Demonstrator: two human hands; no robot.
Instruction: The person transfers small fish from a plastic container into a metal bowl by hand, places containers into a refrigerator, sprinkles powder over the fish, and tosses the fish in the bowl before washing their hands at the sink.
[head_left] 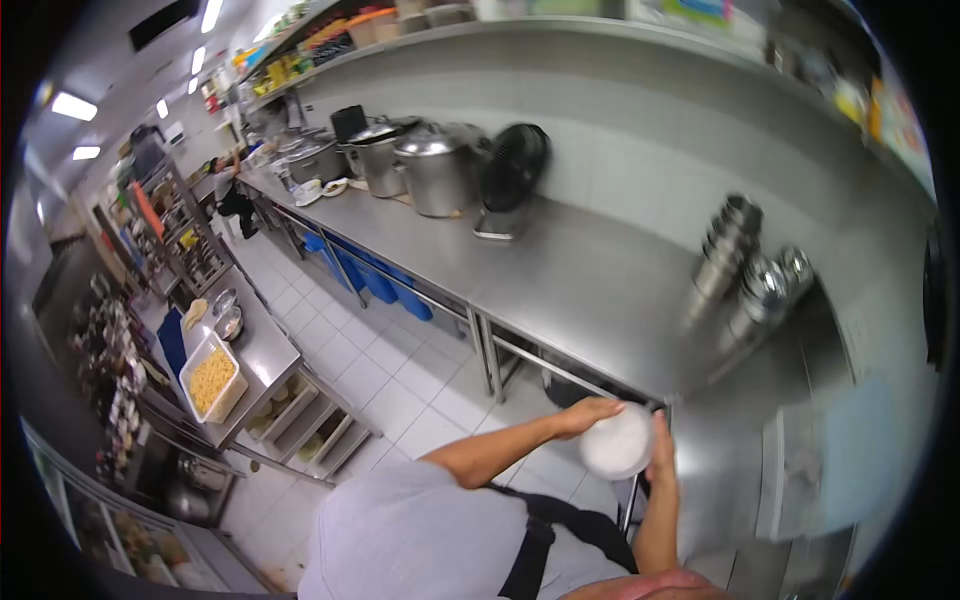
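A round bowl [615,441] with white contents is held between my two hands, just off the near edge of the steel counter. My left hand [590,416] grips its upper left rim, fingers pressed together. On the opposite side, my right hand [661,452] is wrapped round the bowl's right edge. Blur hides whether the contents are grains or powder.
The steel counter [600,290] carries large pots [430,175], a black fan [515,168] and stacked metal containers [728,250]. A translucent bin [825,460] stands at right. Left, a side table holds a yellow-filled tub [212,378]. Another person [232,195] is far off.
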